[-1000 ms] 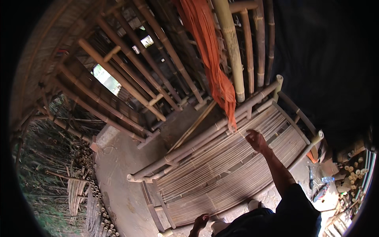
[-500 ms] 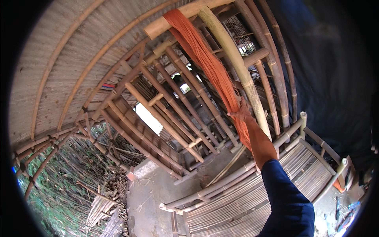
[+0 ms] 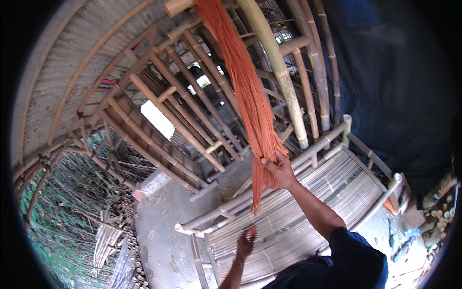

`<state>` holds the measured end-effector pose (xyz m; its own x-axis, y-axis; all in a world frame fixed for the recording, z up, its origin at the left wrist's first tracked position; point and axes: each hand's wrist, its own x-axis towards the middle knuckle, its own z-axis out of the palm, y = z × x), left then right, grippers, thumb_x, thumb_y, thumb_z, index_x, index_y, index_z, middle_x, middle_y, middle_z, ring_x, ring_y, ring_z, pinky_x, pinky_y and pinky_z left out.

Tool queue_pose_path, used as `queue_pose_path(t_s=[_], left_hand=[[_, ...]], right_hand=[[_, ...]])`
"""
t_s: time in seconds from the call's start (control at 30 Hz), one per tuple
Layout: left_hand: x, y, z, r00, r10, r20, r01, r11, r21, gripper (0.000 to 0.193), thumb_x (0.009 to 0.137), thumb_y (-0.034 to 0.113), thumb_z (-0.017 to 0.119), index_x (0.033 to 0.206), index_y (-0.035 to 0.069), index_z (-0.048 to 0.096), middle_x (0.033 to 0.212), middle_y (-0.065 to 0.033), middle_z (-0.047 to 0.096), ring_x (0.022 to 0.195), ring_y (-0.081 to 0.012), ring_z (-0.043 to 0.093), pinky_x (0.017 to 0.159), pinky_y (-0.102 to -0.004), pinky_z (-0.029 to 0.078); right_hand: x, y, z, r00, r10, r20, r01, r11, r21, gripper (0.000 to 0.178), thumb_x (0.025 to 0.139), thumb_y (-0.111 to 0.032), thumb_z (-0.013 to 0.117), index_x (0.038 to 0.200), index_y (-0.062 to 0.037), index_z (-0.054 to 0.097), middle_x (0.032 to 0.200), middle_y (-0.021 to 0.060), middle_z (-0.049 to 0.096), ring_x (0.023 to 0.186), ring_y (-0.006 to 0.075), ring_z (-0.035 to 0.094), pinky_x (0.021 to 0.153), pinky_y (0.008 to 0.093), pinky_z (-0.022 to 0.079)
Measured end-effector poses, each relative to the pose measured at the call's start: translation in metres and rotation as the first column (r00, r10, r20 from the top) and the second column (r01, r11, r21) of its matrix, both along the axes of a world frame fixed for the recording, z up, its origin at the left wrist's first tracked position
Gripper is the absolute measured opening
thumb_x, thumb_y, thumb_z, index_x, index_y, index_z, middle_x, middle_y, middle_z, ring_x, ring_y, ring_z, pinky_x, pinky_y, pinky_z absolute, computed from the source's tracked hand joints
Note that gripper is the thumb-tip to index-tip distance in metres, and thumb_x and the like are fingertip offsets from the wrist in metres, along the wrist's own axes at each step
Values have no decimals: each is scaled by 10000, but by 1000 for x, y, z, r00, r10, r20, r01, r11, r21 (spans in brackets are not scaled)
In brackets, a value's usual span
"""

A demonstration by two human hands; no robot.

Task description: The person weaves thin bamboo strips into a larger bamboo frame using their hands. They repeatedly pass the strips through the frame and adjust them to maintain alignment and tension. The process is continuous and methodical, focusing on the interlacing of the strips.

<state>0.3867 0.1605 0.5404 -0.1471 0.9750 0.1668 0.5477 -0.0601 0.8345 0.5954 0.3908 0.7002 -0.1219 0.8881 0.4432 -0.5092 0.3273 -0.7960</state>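
A long bundle of orange strands [image 3: 243,72] hangs down from high up, its loose ends fraying near the middle of the view. My right hand [image 3: 279,169] is closed around its lower part, thumb across the front. Just below the hanging tips is my left hand [image 3: 247,242], raised, its fingers smeared by motion. Whether it holds anything cannot be made out. Beside the bundle a thick pale bamboo post [image 3: 275,60] slants downward.
A slatted bamboo bench [image 3: 288,226] with a bamboo rail [image 3: 308,154] lies beneath my hands. Bamboo frames [image 3: 183,96] stand behind the strands. A dark sheet [image 3: 385,82] hangs at right; cut bamboo pieces [image 3: 113,241] are piled at lower left.
My right hand has moved lower and slightly left, down the strands, whose lower ends now spread out. My left hand has come into view from below. The whole view has tilted downward.
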Motion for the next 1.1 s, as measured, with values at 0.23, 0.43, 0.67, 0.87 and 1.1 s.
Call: queue_pose_path(t_s=[0.23,0.43,0.67,0.87,1.1], left_hand=[[79,80,184,737,-443,510,366,897,249,668,992,509,461,1406,-15,433,1318,-152,564,1220,-220,532,1042,-352,372],[114,71,185,659,-381,648,298,924,240,402,936,271,677,1214,-1,576,1084,-33,638,953,-89,581,858,-239,452],[153,44,138,852,-369,372,256,912,320,446,1014,373,512,1171,-40,575,910,-36,599,782,-78,512,691,-248,443],[195,28,93,921,-386,54,373,912,170,505,984,480,452,1169,25,568,931,-238,632,827,-411,634,698,-460,492],[135,209,145,997,68,27,-73,912,404,419,985,392,535,1187,27,567,985,-147,679,1001,-294,656,878,-397,501]], right_hand=[[38,-149,-13,990,68,126,-48,986,-158,260,963,-135,630,1185,-1,613,989,-1,657,887,53,565,802,233,481],[75,-202,-15,992,0,125,32,966,-257,178,964,-162,634,1055,-9,641,841,-38,637,717,26,533,646,208,455],[102,-195,-4,995,-100,31,104,935,-340,250,964,-250,635,1085,-31,638,860,-16,639,678,43,541,600,211,432],[113,-132,6,984,-19,175,37,994,-103,391,927,-199,685,1246,-4,574,1006,4,647,871,76,583,770,229,475],[165,-94,16,990,-86,114,96,992,-87,270,901,-96,674,1150,1,631,1006,6,665,875,63,575,791,227,457]])
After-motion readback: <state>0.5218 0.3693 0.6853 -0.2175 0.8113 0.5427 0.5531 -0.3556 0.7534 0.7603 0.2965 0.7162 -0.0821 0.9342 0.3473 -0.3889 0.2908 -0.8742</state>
